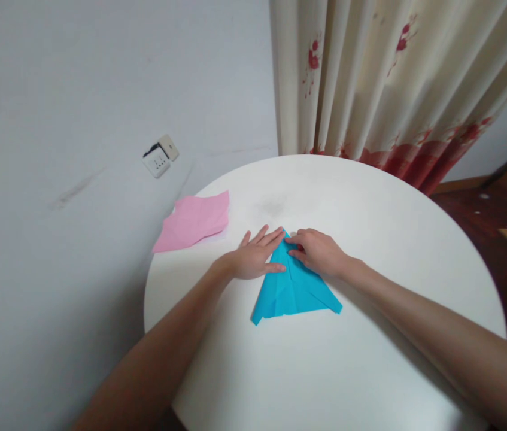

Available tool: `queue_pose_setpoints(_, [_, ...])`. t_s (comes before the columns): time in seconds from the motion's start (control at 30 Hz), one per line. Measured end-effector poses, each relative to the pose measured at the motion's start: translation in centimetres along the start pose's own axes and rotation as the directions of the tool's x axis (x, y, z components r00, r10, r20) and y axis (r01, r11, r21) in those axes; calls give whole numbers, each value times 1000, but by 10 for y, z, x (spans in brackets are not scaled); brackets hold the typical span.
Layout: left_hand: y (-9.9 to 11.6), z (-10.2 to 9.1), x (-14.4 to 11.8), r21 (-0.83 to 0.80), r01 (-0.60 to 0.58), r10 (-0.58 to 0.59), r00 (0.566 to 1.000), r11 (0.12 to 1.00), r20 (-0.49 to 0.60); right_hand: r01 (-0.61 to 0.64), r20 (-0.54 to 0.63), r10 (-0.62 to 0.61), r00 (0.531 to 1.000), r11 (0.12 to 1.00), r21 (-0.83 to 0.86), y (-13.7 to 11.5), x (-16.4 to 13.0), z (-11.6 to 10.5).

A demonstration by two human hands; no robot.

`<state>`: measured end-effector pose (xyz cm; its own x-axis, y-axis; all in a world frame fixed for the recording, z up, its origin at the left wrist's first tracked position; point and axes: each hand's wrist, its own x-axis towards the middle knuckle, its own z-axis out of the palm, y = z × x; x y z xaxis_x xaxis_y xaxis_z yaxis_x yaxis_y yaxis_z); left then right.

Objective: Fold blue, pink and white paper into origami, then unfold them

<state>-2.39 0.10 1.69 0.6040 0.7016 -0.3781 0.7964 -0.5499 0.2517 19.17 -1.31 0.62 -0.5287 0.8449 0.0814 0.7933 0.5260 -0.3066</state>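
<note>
A blue sheet of paper (pixel 293 290), folded into a triangle with its point away from me, lies on the round white table (pixel 370 239). My left hand (pixel 255 256) rests flat with fingers spread on the triangle's upper left edge. My right hand (pixel 320 251) presses on the upper right side near the tip, fingers curled, fingertips on the fold. Both hands touch the paper close to its point; neither lifts it.
A pink sheet of paper (pixel 194 220) lies at the table's far left edge, partly overhanging it. A white wall with a loose socket (pixel 160 157) stands to the left. A cream curtain with red flowers (pixel 392 78) hangs behind the table. Dark wooden floor shows at the right.
</note>
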Motion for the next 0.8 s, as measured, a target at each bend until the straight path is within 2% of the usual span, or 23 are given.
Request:
queue_pose_setpoints(0.4, [6, -4, -6, -20, -21, 21, 999, 1000, -25, 18, 20, -18, 1000, 1000, 24, -3, -1, -3])
queue_pose_setpoints(0.6, [9, -3, -6, 0, -18, 18, 1000, 1000, -20, 28, -13, -29, 1000, 1000, -3, -5, -3, -1])
queue_pose_setpoints(0.8, [5, -2, -5, 21, -48, 48, 998, 999, 28, -8, -9, 8, 1000, 1000, -24, -7, -2, 2])
